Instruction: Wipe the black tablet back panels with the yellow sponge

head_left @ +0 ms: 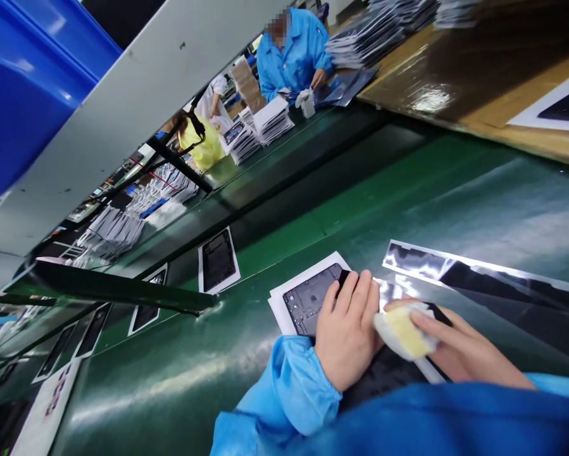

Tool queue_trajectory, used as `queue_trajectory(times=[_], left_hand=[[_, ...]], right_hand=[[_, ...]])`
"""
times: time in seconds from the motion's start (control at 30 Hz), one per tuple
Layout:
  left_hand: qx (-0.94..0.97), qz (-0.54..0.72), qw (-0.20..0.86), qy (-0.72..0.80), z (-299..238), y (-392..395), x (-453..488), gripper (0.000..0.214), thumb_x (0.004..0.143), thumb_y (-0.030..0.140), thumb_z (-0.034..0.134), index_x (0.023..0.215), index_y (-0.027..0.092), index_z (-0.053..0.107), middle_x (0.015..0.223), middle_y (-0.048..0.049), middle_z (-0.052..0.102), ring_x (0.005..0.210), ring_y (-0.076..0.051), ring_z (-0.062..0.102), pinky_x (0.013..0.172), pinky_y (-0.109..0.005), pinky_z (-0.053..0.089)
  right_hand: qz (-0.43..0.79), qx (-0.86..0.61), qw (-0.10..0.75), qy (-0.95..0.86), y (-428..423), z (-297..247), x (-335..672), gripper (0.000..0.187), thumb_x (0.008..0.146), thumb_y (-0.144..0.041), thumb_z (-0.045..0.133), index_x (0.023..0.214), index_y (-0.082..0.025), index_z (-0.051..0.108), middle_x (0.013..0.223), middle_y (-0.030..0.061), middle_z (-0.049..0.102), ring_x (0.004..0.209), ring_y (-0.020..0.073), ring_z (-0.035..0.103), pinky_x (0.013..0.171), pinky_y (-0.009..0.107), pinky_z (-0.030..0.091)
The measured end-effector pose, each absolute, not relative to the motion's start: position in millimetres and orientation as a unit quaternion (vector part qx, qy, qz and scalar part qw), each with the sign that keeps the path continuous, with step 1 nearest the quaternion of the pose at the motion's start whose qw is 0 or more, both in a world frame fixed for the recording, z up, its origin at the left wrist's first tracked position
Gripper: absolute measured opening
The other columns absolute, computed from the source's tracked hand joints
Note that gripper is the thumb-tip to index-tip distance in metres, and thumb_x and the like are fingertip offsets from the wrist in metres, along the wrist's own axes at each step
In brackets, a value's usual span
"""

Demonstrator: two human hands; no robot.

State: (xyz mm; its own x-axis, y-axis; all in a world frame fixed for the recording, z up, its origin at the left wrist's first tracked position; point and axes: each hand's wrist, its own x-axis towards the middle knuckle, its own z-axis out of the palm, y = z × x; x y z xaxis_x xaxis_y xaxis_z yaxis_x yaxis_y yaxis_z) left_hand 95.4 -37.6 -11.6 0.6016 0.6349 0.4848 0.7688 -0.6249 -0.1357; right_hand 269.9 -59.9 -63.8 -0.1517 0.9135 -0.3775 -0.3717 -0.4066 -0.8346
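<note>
My left hand lies flat on a dark panel that rests on a white sheet on the green work surface, fingers spread and pressing it down. My right hand pinches a small white and yellow wiping pad and holds it against the panel's right part, just beside my left fingers. Both arms wear blue sleeves. The near part of the panel is hidden under my hands and sleeves.
A shiny silver-black bag lies right of the panel. More panels on white sheets sit on the green belt to the left. Another person in a blue coat works at the far side beside stacks of panels. A blue bin hangs top left.
</note>
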Motion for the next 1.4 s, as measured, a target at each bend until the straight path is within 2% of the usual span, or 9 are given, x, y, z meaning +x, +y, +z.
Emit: queue_trajectory(times=[0.13,0.33,0.47,0.73,0.83,0.93,1.1,1.23,1.4], left_hand=[[-0.857,-0.225,0.098,-0.454,-10.8,-38.1,66.7,0.035,0.095,0.027,0.054,0.126,0.014,0.065,0.134,-0.0149,0.065,0.125,-0.029,0.06,0.102,-0.048,0.055],[-0.715,-0.29,-0.284,-0.57,0.1,-30.2,32.5,0.022,0.09,0.025,0.063,0.106,0.019,0.077,0.081,-0.005,0.076,0.065,-0.015,0.068,0.066,-0.025,0.059],[-0.647,-0.29,-0.405,-0.577,5.4,-25.1,24.1,0.019,0.083,0.026,0.068,0.096,0.017,0.08,0.076,-0.0051,0.077,0.064,-0.016,0.069,0.066,-0.024,0.057],[-0.61,-0.381,-0.325,-0.614,9.9,-7.9,8.9,0.015,0.082,0.03,0.067,0.079,0.02,0.078,0.09,-0.0051,0.077,0.079,-0.017,0.07,0.067,-0.024,0.053],[-0.583,-0.375,-0.331,-0.64,1.7,-3.0,2.7,0.015,0.08,0.032,0.068,0.08,0.019,0.076,0.077,-0.0023,0.074,0.065,-0.013,0.063,0.065,-0.024,0.051],[-0.572,-0.352,-0.351,-0.652,-10.1,-0.4,0.0,0.022,0.078,0.03,0.068,0.095,0.019,0.077,0.069,0.0005,0.07,0.058,-0.01,0.056,0.062,-0.022,0.048],[-0.57,-0.328,-0.36,-0.662,-20.7,1.1,-1.6,0.022,0.079,0.029,0.064,0.093,0.017,0.077,0.07,0.0,0.069,0.056,-0.009,0.052,0.058,-0.02,0.044],[-0.577,-0.313,-0.362,-0.662,-22.7,-0.4,-3.3,0.021,0.079,0.026,0.063,0.09,0.017,0.078,0.072,-0.0006,0.072,0.057,-0.009,0.051,0.058,-0.02,0.044],[-0.573,-0.311,-0.363,-0.666,-23.8,-2.4,-4.3,0.019,0.08,0.025,0.064,0.089,0.017,0.079,0.071,-0.0008,0.072,0.057,-0.009,0.053,0.057,-0.019,0.045]], right_hand=[[0.7,-0.461,0.42,-0.348,-39.1,-48.8,255.6,0.057,0.065,-0.069,0.075,0.099,-0.024,0.079,0.109,0.0127,0.076,0.104,0.0385,0.069,0.093,0.05,0.057],[0.594,-0.472,0.354,-0.546,-26.9,-29.5,258.4,0.057,0.073,-0.076,0.063,0.089,-0.025,0.081,0.102,0.0117,0.078,0.102,0.037,0.069,0.104,0.052,0.05],[0.582,-0.44,0.327,-0.6,-17.6,-22.9,256.1,0.055,0.078,-0.074,0.058,0.091,-0.025,0.081,0.103,0.0119,0.078,0.105,0.0358,0.069,0.1,0.049,0.054],[0.515,-0.448,0.433,-0.588,0.5,-24.6,247.5,0.043,0.081,-0.067,0.062,0.09,-0.028,0.078,0.134,0.0093,0.065,0.118,0.0324,0.063,0.103,0.046,0.052],[0.507,-0.517,0.522,-0.45,9.7,-30.3,242.8,0.047,0.075,-0.069,0.067,0.091,-0.026,0.076,0.098,0.0074,0.074,0.079,0.0228,0.067,0.06,0.031,0.058],[0.537,-0.543,0.523,-0.379,15.5,-34.7,237.6,0.053,0.07,-0.071,0.07,0.091,-0.022,0.075,0.07,0.0031,0.067,0.048,0.0137,0.049,0.033,0.025,0.034],[0.577,-0.537,0.435,-0.435,17.7,-37.0,226.7,0.057,0.074,-0.067,0.066,0.11,-0.023,0.07,0.056,-0.0035,0.057,0.042,0.0128,0.047,0.035,0.025,0.036],[0.505,-0.55,0.387,-0.541,19.5,-36.3,220.6,0.046,0.075,-0.058,0.065,0.107,-0.025,0.069,0.083,0.0013,0.073,0.053,0.0145,0.058,0.045,0.026,0.048],[0.458,-0.545,0.355,-0.606,18.9,-41.2,219.1,0.046,0.08,-0.059,0.056,0.108,-0.024,0.068,0.085,0.0012,0.074,0.042,0.0113,0.047,0.039,0.026,0.04]])
